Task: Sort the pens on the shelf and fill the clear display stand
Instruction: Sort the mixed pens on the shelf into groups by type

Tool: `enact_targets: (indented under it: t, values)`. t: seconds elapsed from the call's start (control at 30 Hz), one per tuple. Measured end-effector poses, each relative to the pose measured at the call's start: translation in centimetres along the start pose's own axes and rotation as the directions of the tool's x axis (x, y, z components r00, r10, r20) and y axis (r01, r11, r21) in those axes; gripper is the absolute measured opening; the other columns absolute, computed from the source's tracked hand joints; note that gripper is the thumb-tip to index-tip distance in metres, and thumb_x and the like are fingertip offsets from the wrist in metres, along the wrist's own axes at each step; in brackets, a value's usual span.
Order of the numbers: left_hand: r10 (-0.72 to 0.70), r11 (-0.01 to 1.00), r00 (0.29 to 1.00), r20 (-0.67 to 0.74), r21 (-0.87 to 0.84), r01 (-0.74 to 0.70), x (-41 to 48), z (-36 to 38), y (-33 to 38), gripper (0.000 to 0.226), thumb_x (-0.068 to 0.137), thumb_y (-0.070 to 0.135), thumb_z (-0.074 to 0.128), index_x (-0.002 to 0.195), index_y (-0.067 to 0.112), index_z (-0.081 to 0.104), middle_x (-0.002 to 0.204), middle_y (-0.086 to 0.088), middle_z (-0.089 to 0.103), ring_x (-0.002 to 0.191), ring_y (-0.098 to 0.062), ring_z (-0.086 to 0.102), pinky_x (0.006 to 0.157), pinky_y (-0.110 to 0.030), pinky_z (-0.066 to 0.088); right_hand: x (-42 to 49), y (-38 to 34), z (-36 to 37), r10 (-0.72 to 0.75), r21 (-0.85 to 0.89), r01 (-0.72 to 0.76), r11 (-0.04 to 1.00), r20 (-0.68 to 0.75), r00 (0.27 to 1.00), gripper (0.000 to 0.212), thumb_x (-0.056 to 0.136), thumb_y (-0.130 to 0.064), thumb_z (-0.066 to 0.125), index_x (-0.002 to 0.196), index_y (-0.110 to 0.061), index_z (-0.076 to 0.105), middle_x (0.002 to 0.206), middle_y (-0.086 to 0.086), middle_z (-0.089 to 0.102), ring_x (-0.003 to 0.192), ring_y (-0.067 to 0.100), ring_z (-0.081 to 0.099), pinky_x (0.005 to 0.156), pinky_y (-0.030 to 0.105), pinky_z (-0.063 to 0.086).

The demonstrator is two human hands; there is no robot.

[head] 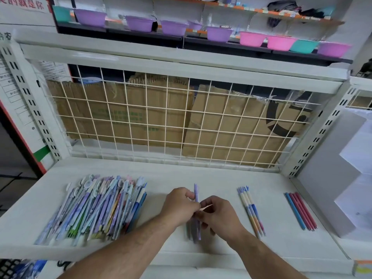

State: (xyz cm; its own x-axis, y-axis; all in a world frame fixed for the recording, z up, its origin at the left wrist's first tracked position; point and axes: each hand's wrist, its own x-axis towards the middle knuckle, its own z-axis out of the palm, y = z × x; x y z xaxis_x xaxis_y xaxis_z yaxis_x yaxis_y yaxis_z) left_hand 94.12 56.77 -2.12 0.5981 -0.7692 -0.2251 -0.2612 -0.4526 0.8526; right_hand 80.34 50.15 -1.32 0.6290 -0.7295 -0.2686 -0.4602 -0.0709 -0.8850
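- Left hand (pixel 181 202): fingers curled round a small bunch of purple pens (pixel 196 195), gripping near the upper part. Forearm comes in from the lower left.
- Right hand (pixel 218 214): fingers and thumb pinch the same bunch from the right side. The two hands touch at the fingertips.
- Purple pens: lie roughly front to back at the middle of the shelf (pixel 201 174). One tip sticks out beyond the hands toward the back. The near ends show below the hands, blurred; count cannot be told.
- Left of the hands, just beside the left wrist: large mixed pile of pens (pixel 94 210), many colours, all lying roughly parallel, caps toward the back.
- Right of the hands, apart from them: four striped pens (pixel 251 212), white, blue and orange bands, side by side and touching.
- Further right, well apart from the striped group: flat row of blue and pink pens (pixel 301 211), blue on the left, pink on the right.
- Right edge, past the shelf upright: pale stepped stand (pixel 352 178); no pens visible in it.
- Behind the shelf: white wire grid (pixel 181 121) with flattened cardboard (pixel 141 109) behind it.
- Above: row of purple, pink and teal bowls (pixel 90 17).
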Motion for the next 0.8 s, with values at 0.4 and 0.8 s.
enact_targets:
  t: [0.4,0.8]
  values:
    - [-0.019,0.995,0.993,-0.119,0.092,0.030,-0.1,-1.1,-1.8,0.009,0.082,0.022,0.058,0.082,0.025,0.066,0.083,0.010,0.069,0.079,-0.013,0.067,0.062,-0.025,0.051,1.8,1.5,0.6,0.033,-0.282,-0.056,0.958,-0.086,0.996,0.002,0.080,-0.013,0.069,0.079,-0.014,0.068,0.068,0.003,0.071,0.057,0.018,0.065,0.057,0.030,0.056]
    - [0.235,0.665,0.928,-0.290,0.744,0.064,-1.9,-5.1,-4.4,0.035,0.089,0.041,0.050,0.111,0.014,0.053,0.111,-0.005,0.059,0.099,-0.023,0.060,0.070,-0.032,0.043,2.3,-0.2,1.2,-0.170,-0.401,0.071,0.913,-0.216,0.962,0.025,0.090,-0.026,0.058,0.066,-0.021,0.056,0.060,-0.004,0.064,0.049,0.008,0.054,0.046,0.021,0.041]
